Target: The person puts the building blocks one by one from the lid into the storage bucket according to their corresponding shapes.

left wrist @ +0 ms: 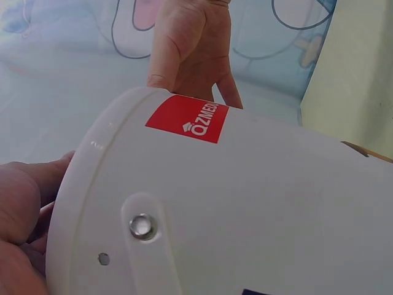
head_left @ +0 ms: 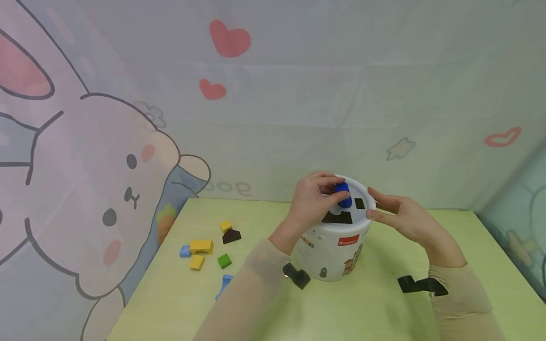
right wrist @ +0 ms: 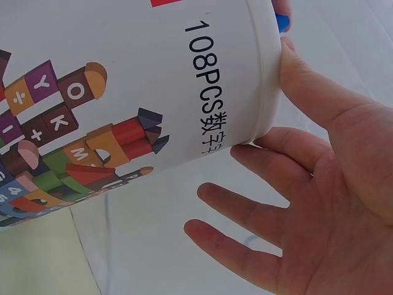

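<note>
A white block bucket, with a red label and printed block pictures, stands upright on the table. Its white lid has dark cut-out openings. Above the lid, my left hand pinches a blue block between thumb and fingers; whether the block touches the lid is unclear. At the bucket's right side, my right hand touches the rim with thumb and index finger. The right wrist view shows the other fingers of that hand extended away from the wall. A sliver of the blue block shows there too.
Left of the bucket lie loose blocks: a yellow arch, a green block, a dark brown block, a small blue block, a blue curved piece and other yellow ones. A printed cloth hangs behind the table.
</note>
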A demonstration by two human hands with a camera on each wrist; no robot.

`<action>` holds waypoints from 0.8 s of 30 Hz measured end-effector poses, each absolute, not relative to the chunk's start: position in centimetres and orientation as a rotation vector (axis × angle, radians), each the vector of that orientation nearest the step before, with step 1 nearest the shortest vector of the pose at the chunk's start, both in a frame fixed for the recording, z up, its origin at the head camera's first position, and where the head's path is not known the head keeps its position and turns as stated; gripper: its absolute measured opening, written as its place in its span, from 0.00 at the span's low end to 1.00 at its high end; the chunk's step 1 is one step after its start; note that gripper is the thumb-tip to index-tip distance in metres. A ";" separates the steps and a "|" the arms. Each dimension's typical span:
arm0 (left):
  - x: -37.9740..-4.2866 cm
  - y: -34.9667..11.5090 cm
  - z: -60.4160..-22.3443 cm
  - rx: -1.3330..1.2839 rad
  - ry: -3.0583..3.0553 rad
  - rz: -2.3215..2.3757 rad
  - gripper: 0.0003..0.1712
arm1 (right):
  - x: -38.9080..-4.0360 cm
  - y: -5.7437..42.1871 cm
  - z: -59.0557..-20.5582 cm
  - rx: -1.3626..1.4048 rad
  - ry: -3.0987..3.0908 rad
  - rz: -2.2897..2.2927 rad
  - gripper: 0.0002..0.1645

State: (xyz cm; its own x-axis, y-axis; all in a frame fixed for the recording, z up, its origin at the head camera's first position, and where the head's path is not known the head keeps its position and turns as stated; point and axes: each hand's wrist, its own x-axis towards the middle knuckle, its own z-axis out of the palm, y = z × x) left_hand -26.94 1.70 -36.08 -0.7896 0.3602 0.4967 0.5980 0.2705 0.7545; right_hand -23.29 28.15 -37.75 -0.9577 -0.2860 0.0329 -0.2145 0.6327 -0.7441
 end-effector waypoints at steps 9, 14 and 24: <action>-27.1 1.8 -36.5 -0.908 -2.318 -1.495 0.19 | -23.2 28.0 -37.8 -0.439 2.754 -1.252 0.48; -27.2 1.8 -36.6 -0.902 -2.320 -1.499 0.19 | -23.2 27.9 -37.8 -0.440 2.757 -1.252 0.48; -26.9 1.5 -36.5 -0.884 -2.331 -1.517 0.19 | -23.2 27.7 -37.8 -0.455 2.753 -1.268 0.48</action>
State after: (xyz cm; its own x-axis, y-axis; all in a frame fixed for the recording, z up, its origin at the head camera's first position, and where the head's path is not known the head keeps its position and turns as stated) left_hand -26.88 1.48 -36.46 -0.7940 0.3629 0.4877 0.5929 0.2853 0.7530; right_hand -23.22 27.68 -37.77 -0.9530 -0.2981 0.0541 -0.2349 0.6142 -0.7534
